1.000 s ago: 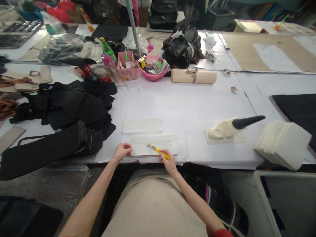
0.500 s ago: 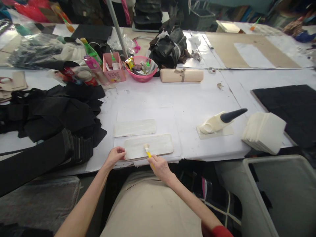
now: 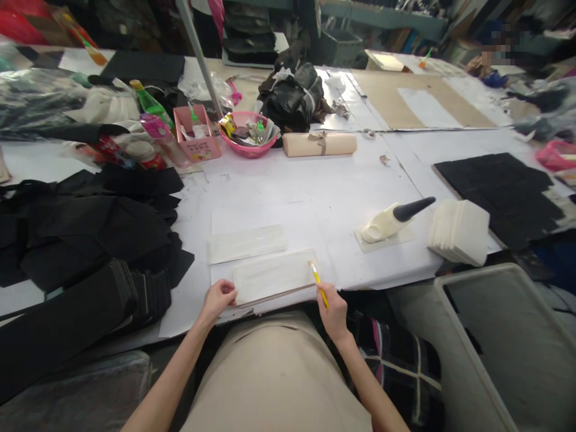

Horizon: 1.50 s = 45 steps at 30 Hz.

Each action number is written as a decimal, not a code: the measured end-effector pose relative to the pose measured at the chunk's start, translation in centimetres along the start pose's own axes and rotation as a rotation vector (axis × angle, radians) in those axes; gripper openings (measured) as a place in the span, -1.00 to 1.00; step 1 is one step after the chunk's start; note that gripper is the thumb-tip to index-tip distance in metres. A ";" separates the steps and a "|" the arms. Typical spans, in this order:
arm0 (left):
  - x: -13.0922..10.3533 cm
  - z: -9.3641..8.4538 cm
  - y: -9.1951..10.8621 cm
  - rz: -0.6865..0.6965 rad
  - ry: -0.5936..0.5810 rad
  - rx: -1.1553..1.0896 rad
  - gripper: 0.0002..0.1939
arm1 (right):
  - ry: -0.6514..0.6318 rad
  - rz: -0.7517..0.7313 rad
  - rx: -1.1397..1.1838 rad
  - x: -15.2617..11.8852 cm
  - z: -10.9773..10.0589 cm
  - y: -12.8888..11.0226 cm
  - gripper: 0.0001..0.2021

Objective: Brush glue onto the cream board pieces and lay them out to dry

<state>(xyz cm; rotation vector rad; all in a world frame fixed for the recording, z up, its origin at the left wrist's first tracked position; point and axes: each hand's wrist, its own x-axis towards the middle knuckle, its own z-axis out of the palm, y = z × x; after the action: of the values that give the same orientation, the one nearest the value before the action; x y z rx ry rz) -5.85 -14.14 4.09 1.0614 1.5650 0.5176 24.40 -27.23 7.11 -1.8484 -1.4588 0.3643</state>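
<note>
My right hand (image 3: 333, 307) is closed round the yellow handle of a paintbrush (image 3: 317, 282). Its bristles touch the right end of a pale rectangular panel (image 3: 274, 277) lying near the table's front edge. At the panel's lower left corner, my left hand (image 3: 220, 296) has its fingers pinched together on the edge. A second pale panel (image 3: 246, 243) lies just behind the first. Off to the right, a cream glue bottle (image 3: 382, 225) with a dark pointed nozzle lies on a small clear sheet.
Black cut pieces (image 3: 90, 222) are heaped on the left. A stack of white pieces (image 3: 459, 231) and a black sheet (image 3: 495, 192) lie right. Farther back are a pink basket (image 3: 249, 150), a pink box (image 3: 198, 147) and a beige roll (image 3: 319, 145). A grey bin (image 3: 499, 360) stands below right.
My right hand has slid the brush rightwards from the panel's middle to its right end. My left hand stays at the panel's left corner. The camera view has turned slightly right.
</note>
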 end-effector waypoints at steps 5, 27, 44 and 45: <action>0.3 -0.1 -0.4 0.014 0.011 -0.018 -0.74 | -0.306 -0.202 0.074 0.8 4.9 -5.4 -0.78; -1.5 -1.3 2.6 0.330 -0.115 0.635 -0.91 | 0.261 0.507 0.355 -0.7 -0.5 -4.8 -0.70; -3.2 -2.3 7.2 0.166 -0.642 -0.362 -0.70 | 0.396 0.410 0.230 0.1 2.0 2.1 -0.60; -3.4 -2.2 7.8 0.167 -0.669 -0.405 -0.68 | 0.396 0.401 0.236 0.3 2.4 2.6 -0.60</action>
<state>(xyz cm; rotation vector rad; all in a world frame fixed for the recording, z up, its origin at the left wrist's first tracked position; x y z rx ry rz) -5.21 -12.63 12.70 0.9217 0.7501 0.4967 24.84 -26.28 3.69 -1.8802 -0.7466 0.3223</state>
